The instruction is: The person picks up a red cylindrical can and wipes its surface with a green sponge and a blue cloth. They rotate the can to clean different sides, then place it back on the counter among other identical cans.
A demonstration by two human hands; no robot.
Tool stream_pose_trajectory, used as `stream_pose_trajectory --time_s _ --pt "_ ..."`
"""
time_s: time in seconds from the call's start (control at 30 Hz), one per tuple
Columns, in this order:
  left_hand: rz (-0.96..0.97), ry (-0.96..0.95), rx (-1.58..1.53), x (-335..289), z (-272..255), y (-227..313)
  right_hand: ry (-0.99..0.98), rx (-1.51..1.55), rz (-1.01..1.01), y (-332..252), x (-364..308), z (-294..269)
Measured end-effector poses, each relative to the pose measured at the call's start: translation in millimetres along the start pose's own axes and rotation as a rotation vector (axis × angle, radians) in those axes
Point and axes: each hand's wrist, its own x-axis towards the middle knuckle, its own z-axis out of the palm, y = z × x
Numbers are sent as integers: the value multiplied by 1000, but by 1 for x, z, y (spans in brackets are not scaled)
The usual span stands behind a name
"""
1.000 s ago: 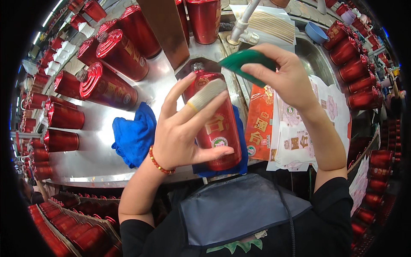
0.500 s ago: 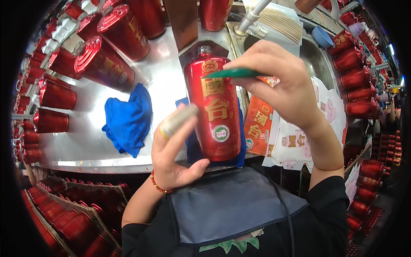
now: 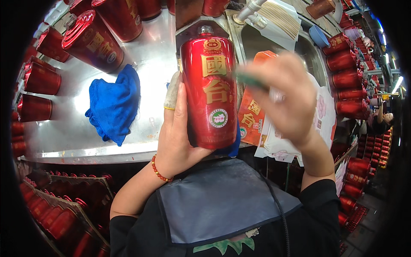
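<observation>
A glossy red bottle (image 3: 208, 115) with gold characters, a round white-green label and a clear bare neck leans on a blue cloth pad (image 3: 234, 147). My left hand (image 3: 175, 128) grips its left side, with the thumb tucked by its base; one finger wears a greyish fabric finger sleeve (image 3: 172, 92). To the bottle's right, my right hand (image 3: 284, 96) is smeared by motion. Pinched in it is a flat green piece (image 3: 253, 81), like a scraper, its tip close to the bottle but apart from it.
A crumpled blue cloth (image 3: 112, 105) lies on the metal table (image 3: 150, 51). Several red bottles (image 3: 92, 40) stand at the far left. Orange printed sheets (image 3: 252, 115) and white sheets (image 3: 323, 113) lie at right, before a sink (image 3: 308, 51) with a tap (image 3: 250, 10). Shelved red bottles (image 3: 346, 79) line the right.
My left hand has closed on the bottle's left side, where it was apart and open before. The right hand has drawn the green piece back from the bottle's face. My view has shifted slightly.
</observation>
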Motion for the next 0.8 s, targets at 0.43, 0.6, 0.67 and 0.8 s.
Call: stream_pose_trajectory --time_s 0.43,0.6,0.67,0.8 --pt "0 -32 -13 1 -3 -2 162 526 692 -25 -49 19" --pt "-15 -58 -53 1 -5 -4 185 692 867 -16 -32 24" --pt "-14 -66 -55 1 -6 -5 220 543 562 3 -33 29" --pt "-9 -73 -86 0 -5 -9 120 65 41 -4 -34 22"
